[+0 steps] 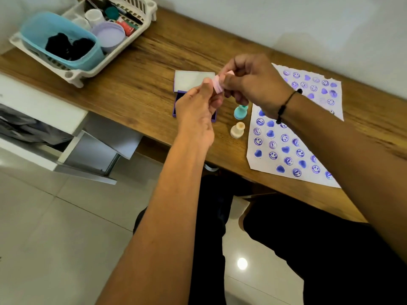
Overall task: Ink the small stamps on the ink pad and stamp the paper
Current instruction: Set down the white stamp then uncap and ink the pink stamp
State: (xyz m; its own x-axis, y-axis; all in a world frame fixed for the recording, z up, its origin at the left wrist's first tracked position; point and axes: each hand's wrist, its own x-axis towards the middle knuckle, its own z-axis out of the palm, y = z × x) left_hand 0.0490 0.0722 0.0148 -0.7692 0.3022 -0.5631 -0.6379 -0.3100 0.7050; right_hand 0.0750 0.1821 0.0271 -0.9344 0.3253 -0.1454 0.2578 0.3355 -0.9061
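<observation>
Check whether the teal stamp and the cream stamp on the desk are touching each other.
Apart. The head view shows the teal stamp standing farther back and the cream stamp nearer, with a strip of bare desk between them.

I see a matt wood-grain desk (141,89), matt white paper (286,159) at 3 o'clock, and smooth, probably plastic stamps (237,130); the floor tiles (66,238) look glossy.

Pink stamp (218,84) held above ink pad (176,104)
</observation>
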